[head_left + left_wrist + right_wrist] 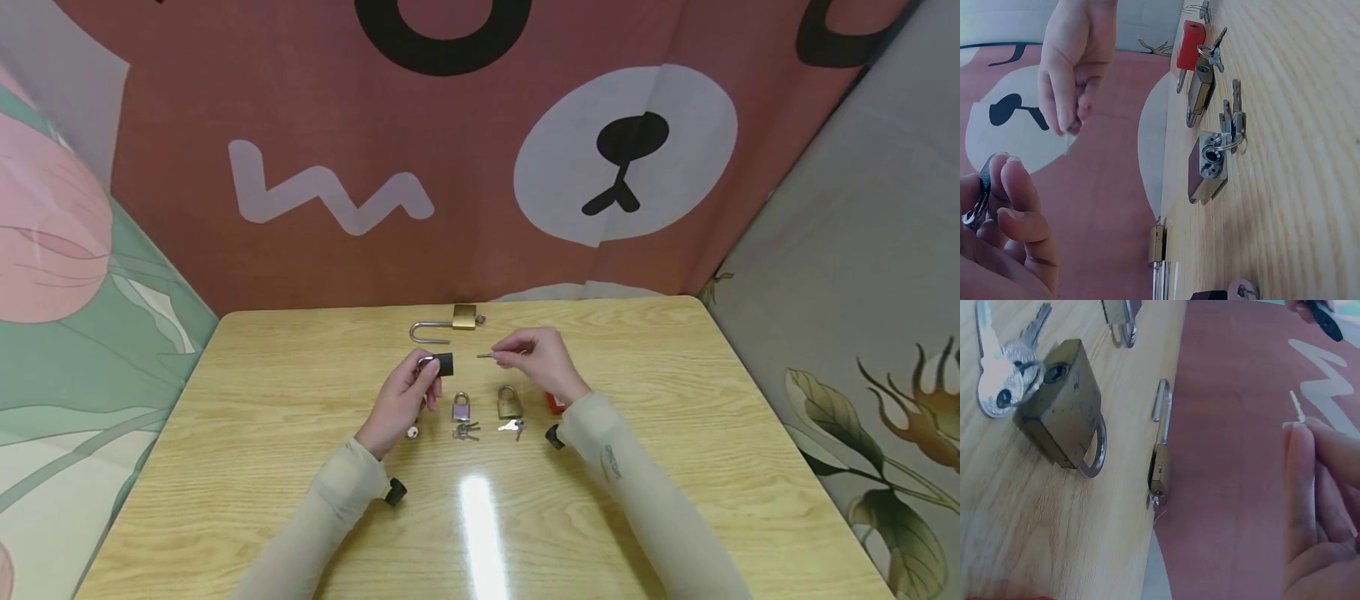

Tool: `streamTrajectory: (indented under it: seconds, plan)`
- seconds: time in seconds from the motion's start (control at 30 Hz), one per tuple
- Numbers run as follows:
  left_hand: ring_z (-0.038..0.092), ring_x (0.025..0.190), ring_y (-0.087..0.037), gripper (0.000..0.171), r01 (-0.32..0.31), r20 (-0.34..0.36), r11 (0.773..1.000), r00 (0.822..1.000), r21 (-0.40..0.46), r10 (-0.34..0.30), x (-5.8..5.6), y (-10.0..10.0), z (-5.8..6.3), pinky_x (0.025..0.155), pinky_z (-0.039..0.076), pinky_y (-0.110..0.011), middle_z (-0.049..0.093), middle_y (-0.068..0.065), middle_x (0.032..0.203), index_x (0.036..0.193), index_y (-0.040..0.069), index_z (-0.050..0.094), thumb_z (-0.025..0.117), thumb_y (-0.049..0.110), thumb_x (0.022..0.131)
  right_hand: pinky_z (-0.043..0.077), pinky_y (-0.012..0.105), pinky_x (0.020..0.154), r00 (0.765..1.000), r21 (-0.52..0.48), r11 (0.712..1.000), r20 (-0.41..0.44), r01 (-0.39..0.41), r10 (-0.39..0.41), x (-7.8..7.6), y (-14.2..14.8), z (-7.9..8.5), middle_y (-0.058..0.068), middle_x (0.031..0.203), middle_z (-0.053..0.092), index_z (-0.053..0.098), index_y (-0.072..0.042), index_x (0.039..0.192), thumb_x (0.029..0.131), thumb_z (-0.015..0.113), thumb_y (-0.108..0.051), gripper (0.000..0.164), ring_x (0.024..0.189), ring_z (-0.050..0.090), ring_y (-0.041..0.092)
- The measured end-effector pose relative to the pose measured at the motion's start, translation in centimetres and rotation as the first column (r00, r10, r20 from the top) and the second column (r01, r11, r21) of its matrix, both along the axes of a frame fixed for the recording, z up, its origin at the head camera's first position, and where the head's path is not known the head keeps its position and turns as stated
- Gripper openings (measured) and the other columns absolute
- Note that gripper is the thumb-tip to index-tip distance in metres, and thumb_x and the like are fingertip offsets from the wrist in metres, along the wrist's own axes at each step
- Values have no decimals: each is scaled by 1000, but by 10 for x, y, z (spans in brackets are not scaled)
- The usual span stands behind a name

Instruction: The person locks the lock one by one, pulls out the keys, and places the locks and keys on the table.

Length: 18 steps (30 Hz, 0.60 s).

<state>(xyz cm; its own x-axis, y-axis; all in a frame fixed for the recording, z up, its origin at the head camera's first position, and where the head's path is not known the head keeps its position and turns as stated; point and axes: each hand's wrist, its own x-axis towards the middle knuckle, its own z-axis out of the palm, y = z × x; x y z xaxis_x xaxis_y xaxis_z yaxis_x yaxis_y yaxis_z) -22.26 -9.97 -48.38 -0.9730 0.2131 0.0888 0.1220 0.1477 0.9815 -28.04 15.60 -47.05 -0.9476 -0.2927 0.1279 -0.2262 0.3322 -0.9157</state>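
Observation:
My left hand (pixel 405 392) holds a small black padlock (pixel 446 364) by its shackle end, its body turned to the right. Across a short gap, my right hand (pixel 546 362) pinches a thin key (pixel 484 356) between thumb and fingers, its blade aimed left at the padlock. In the right wrist view the blade of the key (pixel 1297 406) sticks out past the fingertips; its head is hidden in the grip. The left wrist view shows only the edge of the black padlock (pixel 984 187) among the fingers.
Nearer on the wooden table (pixel 262 483) lie a purple padlock (pixel 461 411) and a brass padlock (pixel 510 405), with keys (pixel 467 431) by them. A red padlock (pixel 556 403) is partly behind the right wrist. Farther back lies a long-shackled brass padlock (pixel 464 317), its shackle out.

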Motion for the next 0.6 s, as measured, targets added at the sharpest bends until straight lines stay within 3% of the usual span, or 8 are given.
streamTrajectory:
  seconds: [0.07, 0.3, 0.6]
  plan:
    - [57, 67, -20, 23, -2, 9, 1000, 1000, 3, 2, 1, 1, 0, 61, 55, -37, 59, -11, 84, 107, 8, 57, 46, 28, 112, 62, 56, 84, 1000, 42, 999, 3, -6, 6, -4, -3, -2, 10, 96, 79, 81, -7, 101, 92, 78, -6, 9, 82, 77, 27]
    - [57, 68, -21, 21, -8, 61, 1000, 998, 6, 7, 4, 0, -3, 59, 52, -33, 58, -9, 84, 110, 10, 58, 46, 28, 112, 63, 31, 76, 1000, 237, 971, 11, -25, 23, -20, -12, -21, 8, 96, 79, 81, -6, 99, 92, 78, -6, 8, 79, 74, 15]
    - [57, 65, -18, 19, -5, 16, 1000, 1000, 18, 5, 3, -1, 2, 57, 52, -36, 58, -8, 82, 107, 9, 58, 47, 24, 112, 59, 29, 76, 998, 443, 894, 42, -64, 51, -34, -24, -31, -1, 87, 77, 82, -12, 90, 87, 83, -6, 7, 79, 67, 13]
